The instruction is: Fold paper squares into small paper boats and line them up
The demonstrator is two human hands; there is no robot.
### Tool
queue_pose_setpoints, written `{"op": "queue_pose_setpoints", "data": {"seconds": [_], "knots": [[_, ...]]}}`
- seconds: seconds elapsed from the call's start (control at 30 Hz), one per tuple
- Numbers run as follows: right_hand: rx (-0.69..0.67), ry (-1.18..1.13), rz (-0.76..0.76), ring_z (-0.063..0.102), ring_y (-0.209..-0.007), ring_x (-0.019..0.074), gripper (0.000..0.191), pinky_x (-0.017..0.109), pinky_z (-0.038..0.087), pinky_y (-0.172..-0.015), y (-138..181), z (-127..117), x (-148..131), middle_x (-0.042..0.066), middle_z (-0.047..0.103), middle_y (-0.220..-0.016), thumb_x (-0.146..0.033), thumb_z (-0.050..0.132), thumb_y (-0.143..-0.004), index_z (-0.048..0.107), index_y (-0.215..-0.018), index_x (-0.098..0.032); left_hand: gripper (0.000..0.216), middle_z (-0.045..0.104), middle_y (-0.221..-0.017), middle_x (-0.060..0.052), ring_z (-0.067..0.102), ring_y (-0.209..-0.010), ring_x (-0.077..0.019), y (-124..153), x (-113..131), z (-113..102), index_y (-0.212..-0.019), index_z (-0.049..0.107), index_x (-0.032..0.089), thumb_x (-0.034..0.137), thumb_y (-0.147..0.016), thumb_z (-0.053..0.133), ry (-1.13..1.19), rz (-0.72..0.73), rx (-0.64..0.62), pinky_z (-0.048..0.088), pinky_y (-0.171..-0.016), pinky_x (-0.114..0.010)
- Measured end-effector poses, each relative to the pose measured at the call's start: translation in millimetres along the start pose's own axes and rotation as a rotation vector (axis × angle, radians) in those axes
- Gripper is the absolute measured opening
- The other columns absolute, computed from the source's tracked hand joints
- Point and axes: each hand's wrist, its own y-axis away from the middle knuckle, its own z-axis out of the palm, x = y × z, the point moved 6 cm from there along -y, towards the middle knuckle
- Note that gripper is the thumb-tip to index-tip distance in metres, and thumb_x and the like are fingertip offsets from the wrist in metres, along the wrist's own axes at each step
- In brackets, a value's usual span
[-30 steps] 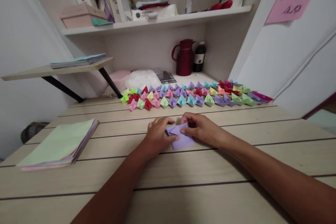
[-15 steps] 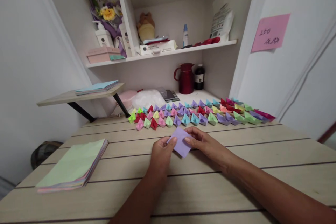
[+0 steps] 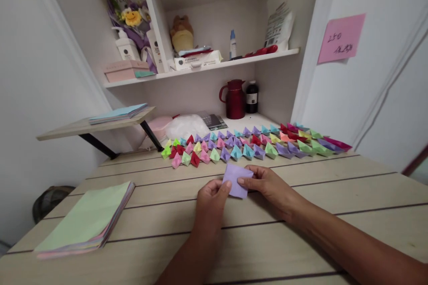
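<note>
A folded purple paper (image 3: 236, 179) is held just above the wooden table (image 3: 301, 231), between both my hands. My left hand (image 3: 210, 202) pinches its lower left edge with thumb and fingers closed. My right hand (image 3: 267, 187) grips its right side, fingers curled over the edge. Behind the hands, several small folded paper boats (image 3: 247, 144) in many colours stand in rows across the table.
A stack of coloured paper sheets (image 3: 85, 218), green on top, lies at the left. A small raised shelf (image 3: 93, 122) holds more sheets. A dark red jug (image 3: 234, 98), a dark bottle (image 3: 251, 96) and a white bag (image 3: 187, 125) stand at the back, under a cluttered shelf (image 3: 200, 69).
The purple paper was lifted off the table and turned in both hands; it now shows a plain flat face. The camera tilted up, showing more of the shelves.
</note>
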Motion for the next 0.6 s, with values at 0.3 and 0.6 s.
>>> {"op": "queue_pose_setpoints", "data": {"seconds": [0.3, 0.6], "knots": [[-0.029, -0.024, -0.015, 0.061, -0.075, 0.0169, 0.032, 0.03, 0.045, -0.075, 2.1, 2.1, -2.9, 0.002, 0.071, -0.079, -0.038, 0.082, -0.061, 0.068, -0.082, -0.017, 0.024, 0.062, -0.066, 0.001, 0.054, -0.064, -0.0123, 5.0, 6.1, -1.5, -0.067, 0.064, 0.015, 0.037, -0.066, 0.075, -0.088, 0.029, 0.052, 0.041, -0.064, -0.022], [0.041, 0.046, -0.022, 0.062, -0.071, 0.0178, 0.038, 0.031, 0.046, -0.071, 3.5, -1.4, -5.8, 0.002, 0.071, -0.074, -0.034, 0.086, -0.051, 0.069, -0.08, -0.017, 0.025, 0.065, -0.066, 0.001, 0.058, -0.064, -0.0128, 4.0, 6.4, 4.4, -0.073, 0.066, 0.015, 0.035, -0.065, 0.077, -0.045, 0.0, -0.039, 0.044, -0.067, -0.024]]}}
